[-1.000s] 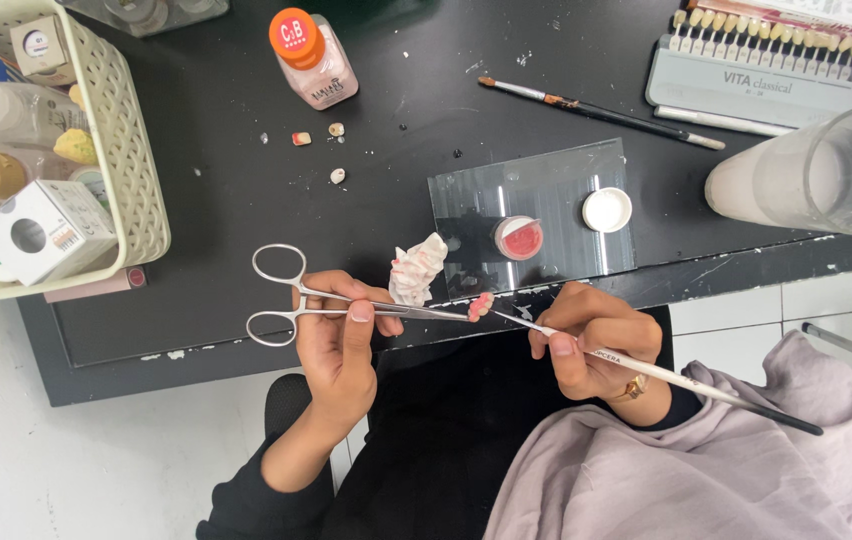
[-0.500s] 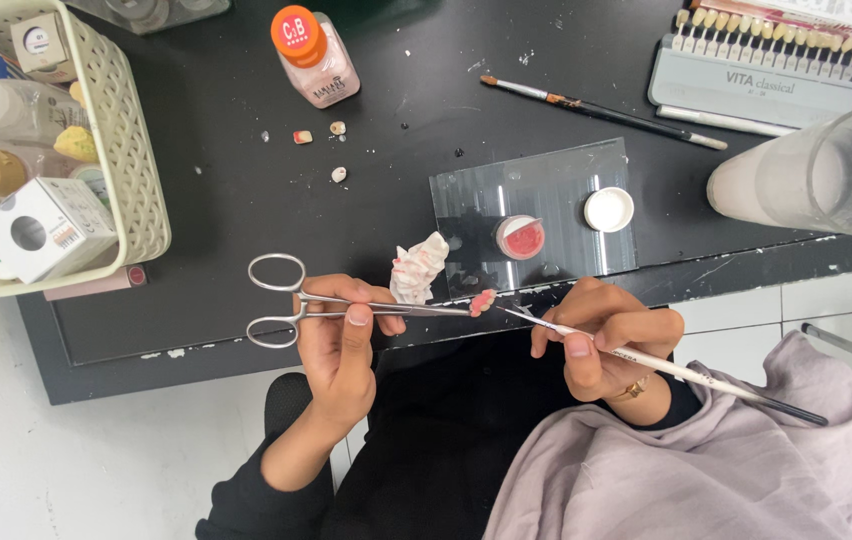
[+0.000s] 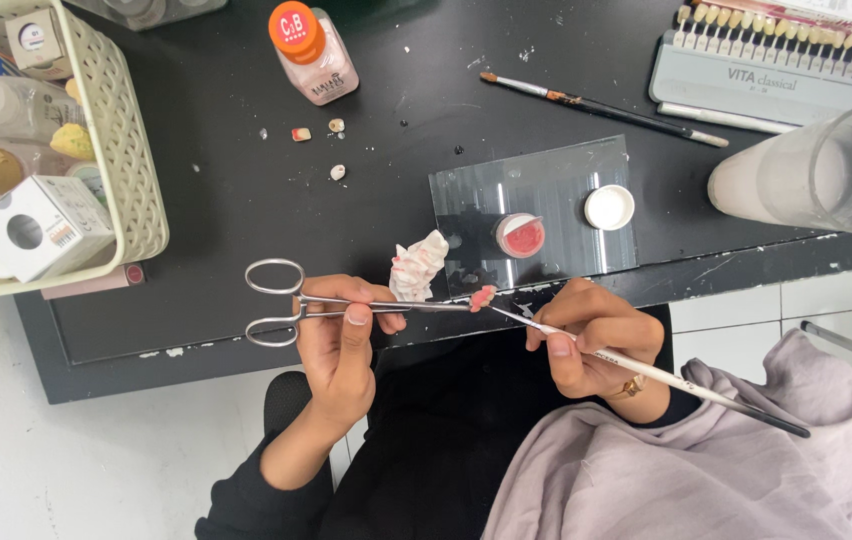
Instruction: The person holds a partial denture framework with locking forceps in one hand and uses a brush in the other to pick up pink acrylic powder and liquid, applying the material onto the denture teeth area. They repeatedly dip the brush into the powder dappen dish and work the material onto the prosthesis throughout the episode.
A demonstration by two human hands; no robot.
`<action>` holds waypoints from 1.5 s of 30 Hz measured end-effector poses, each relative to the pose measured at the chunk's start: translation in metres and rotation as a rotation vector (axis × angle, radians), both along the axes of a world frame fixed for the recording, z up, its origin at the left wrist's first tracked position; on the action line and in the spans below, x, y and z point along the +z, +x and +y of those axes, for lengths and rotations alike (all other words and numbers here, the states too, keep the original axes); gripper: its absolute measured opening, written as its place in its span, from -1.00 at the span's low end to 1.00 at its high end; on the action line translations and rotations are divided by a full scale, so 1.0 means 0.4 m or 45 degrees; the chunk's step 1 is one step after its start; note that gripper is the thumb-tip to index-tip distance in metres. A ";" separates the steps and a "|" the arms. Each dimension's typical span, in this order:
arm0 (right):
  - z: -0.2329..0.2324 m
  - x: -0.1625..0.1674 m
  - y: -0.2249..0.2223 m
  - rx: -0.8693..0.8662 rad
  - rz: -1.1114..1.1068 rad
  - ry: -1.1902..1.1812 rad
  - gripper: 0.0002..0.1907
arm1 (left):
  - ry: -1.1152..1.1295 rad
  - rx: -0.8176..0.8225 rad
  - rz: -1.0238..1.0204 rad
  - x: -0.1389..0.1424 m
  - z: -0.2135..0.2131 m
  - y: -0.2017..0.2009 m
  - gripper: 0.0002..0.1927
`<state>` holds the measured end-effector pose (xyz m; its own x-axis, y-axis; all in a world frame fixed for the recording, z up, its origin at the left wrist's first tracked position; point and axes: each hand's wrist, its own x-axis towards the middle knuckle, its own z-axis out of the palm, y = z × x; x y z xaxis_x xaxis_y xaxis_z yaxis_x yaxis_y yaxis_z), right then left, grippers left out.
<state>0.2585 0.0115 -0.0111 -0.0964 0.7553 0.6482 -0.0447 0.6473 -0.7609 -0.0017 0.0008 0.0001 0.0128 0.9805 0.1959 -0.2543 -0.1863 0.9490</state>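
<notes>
Two hands work just off the near edge of the dark surface (image 3: 246,250). My left hand (image 3: 346,340) grips a steel clamp (image 3: 326,305) that pinches a small pink piece (image 3: 483,296). My right hand (image 3: 591,335) holds a brush (image 3: 666,375), its tip touching that piece, near a crumpled tissue (image 3: 418,265).
</notes>
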 end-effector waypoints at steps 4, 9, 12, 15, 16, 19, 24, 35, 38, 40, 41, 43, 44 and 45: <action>0.002 -0.002 0.000 0.003 -0.012 0.003 -0.77 | -0.005 0.006 -0.010 -0.002 -0.001 0.001 -0.83; -0.001 -0.002 0.000 0.000 -0.048 -0.008 -0.74 | 0.014 -0.016 -0.019 -0.003 0.003 0.000 -0.83; -0.005 0.002 0.002 0.001 -0.075 -0.032 -0.74 | 0.008 -0.010 -0.006 0.001 0.001 0.000 -0.83; -0.005 0.004 0.002 -0.009 -0.100 -0.031 -0.74 | 0.006 -0.010 -0.010 0.003 0.001 0.000 -0.84; -0.005 0.004 0.002 -0.010 -0.098 -0.036 -0.74 | 0.006 -0.012 -0.015 0.003 0.002 0.001 -0.84; -0.006 0.006 0.001 -0.015 -0.092 -0.043 -0.73 | 0.010 -0.012 0.002 0.003 0.003 0.000 -0.83; -0.007 0.005 0.000 -0.020 -0.079 -0.056 -0.72 | 0.009 -0.012 -0.009 0.003 0.002 0.001 -0.84; -0.009 0.002 0.002 -0.016 -0.077 -0.050 -0.73 | 0.012 -0.016 -0.007 0.000 0.002 -0.001 -0.83; -0.005 0.002 0.002 -0.007 -0.068 -0.030 -0.75 | 0.017 -0.018 0.003 0.000 0.003 -0.001 -0.83; -0.003 0.002 0.002 -0.001 -0.063 -0.026 -0.75 | 0.004 -0.001 0.006 0.002 0.001 0.001 -0.84; -0.004 0.003 0.002 0.001 -0.063 -0.031 -0.75 | 0.004 -0.005 0.001 0.002 0.002 0.001 -0.84; -0.005 0.004 0.001 -0.002 -0.073 -0.034 -0.74 | 0.004 -0.014 -0.009 0.003 0.002 0.000 -0.84; -0.005 0.004 0.002 -0.006 -0.083 -0.031 -0.74 | -0.001 -0.010 -0.007 0.003 0.002 0.001 -0.84; -0.005 0.004 0.002 -0.011 -0.092 -0.028 -0.74 | -0.005 -0.007 -0.006 0.003 0.000 0.001 -0.84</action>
<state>0.2595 0.0094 -0.0096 -0.1360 0.7704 0.6229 0.0166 0.6304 -0.7761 -0.0012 0.0009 0.0013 0.0171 0.9813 0.1917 -0.2598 -0.1808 0.9486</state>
